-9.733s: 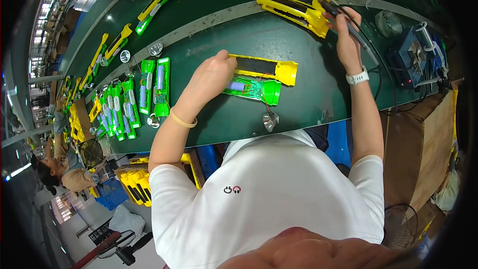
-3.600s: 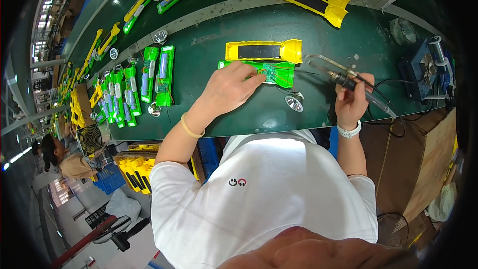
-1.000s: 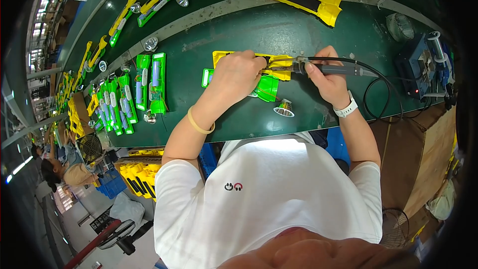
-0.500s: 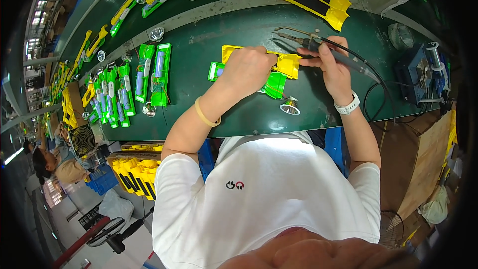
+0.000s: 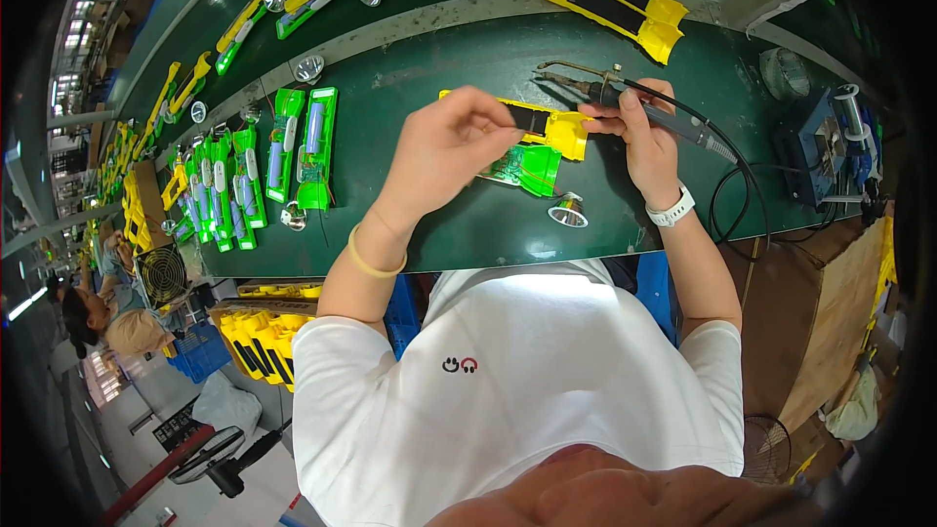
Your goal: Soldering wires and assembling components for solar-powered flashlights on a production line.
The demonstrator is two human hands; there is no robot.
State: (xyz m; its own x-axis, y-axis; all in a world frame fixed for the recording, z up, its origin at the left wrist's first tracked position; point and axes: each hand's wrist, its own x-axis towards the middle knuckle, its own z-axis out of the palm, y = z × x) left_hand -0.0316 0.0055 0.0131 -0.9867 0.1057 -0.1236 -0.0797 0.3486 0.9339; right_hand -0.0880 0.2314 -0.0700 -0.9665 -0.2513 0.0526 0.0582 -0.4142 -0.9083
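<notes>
My right hand (image 5: pixel 646 141) grips a soldering iron (image 5: pixel 664 119) with a thin metal feed tube, its tip pointing left over the bench. My left hand (image 5: pixel 444 151) is closed, thumb and forefinger brought together; what they pinch, if anything, is too small to make out. Under and beside it lies a yellow lamp housing (image 5: pixel 568 130) with a dark panel, partly hidden by the hand. Nearer me rests a green housing half (image 5: pixel 539 173) with a circuit board and thin wires. Close to its right end sits a shiny reflector cup (image 5: pixel 568 213).
Green housings with batteries (image 5: pixel 314 141) stand in a row at left. Yellow housings (image 5: pixel 615 5) lie at the back. A blue soldering station (image 5: pixel 815 146) with a solder spool is at right, joined by a black cable (image 5: pixel 747 176). A person (image 5: pixel 127 317) sits far left.
My left hand has moved left and off the middle of the yellow housing, uncovering its dark panel. It now hides the green half's left end. My right hand has barely shifted with the iron.
</notes>
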